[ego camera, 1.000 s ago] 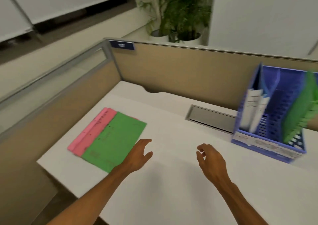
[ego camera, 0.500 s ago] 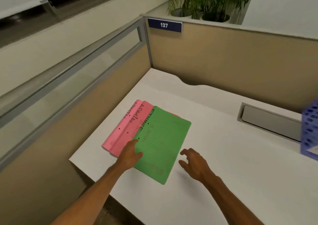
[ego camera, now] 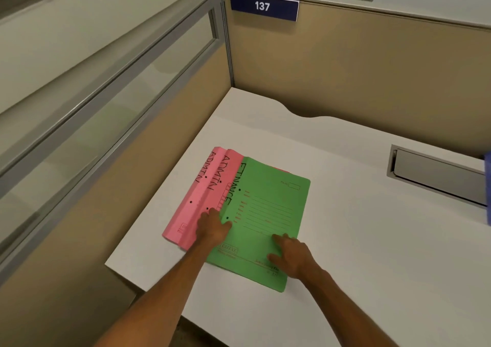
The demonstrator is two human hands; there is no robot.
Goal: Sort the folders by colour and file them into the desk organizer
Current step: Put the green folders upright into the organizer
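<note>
Right now I have both hands flat on the small stack at the near left corner of the desk (ego camera: pixel 358 240): my left hand (ego camera: pixel 212 229) rests with fingers spread where the green folder (ego camera: pixel 268 213), marked FINANCE, overlaps the two pink folders (ego camera: pixel 210 195) marked ADMIN, and my right hand (ego camera: pixel 292 256) lies open on the green cover near its lower edge, neither gripping anything yet. I judge this as the start of picking up the green folder. Next I need to hold the pink ones down, slide or lift the green one free, then carry it to the blue organizer (ego camera: pixel 487 187), only a sliver of which shows at the right edge.
</note>
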